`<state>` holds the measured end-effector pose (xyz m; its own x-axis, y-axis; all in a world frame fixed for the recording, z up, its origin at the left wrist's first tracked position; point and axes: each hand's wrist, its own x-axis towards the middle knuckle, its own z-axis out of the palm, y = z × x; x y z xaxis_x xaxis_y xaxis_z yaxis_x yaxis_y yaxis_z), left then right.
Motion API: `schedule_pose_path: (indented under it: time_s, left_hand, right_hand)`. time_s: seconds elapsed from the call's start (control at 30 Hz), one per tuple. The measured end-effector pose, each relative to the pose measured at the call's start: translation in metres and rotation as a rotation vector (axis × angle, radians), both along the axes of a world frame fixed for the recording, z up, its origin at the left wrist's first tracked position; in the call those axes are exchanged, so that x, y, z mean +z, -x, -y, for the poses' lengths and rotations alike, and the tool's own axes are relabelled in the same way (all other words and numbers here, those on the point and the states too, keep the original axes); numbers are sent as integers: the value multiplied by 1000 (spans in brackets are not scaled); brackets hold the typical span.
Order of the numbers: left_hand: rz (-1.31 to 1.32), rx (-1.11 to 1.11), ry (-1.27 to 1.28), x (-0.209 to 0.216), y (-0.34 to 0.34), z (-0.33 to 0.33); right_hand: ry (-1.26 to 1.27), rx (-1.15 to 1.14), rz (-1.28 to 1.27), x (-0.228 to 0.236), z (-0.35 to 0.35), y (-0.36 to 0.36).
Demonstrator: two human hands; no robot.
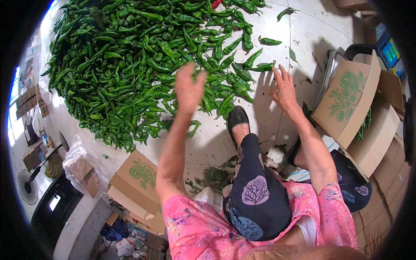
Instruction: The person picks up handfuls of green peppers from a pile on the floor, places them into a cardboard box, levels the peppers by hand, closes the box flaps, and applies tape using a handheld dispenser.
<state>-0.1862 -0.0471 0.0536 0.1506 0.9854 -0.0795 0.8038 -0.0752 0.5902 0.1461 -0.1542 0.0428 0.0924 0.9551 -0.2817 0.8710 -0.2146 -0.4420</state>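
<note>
Peppers (366, 125) in open cardboard box (346, 117), near right forearm (310, 136).

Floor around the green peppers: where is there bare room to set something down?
Mostly bare floor lies between the black shoe and right forearm; a second patch, with leaf bits, lies between the outermost green peppers and the right-side carton. The upper left is crowded with heaped peppers.

Green peppers (121, 65): long, glossy, slightly curved, heaped at all angles across the upper left.
Stray green pepper (269, 41): lying apart, upper frame, right of center.
Red pepper (216, 4): at the top edge, near green ones, apparently cut off by the frame.
</note>
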Motion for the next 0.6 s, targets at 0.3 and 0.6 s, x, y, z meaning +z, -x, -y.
schedule_pose_path:
  time_s: [0.3,0.6]
  left_hand:
    - [-310,200,30,-36,81,-87]
    - [5,2,-270,11,30,-46]
  right_hand:
    - [94,5,217,-34,-25,15]
    - [140,-61,-35,-33,11,3]
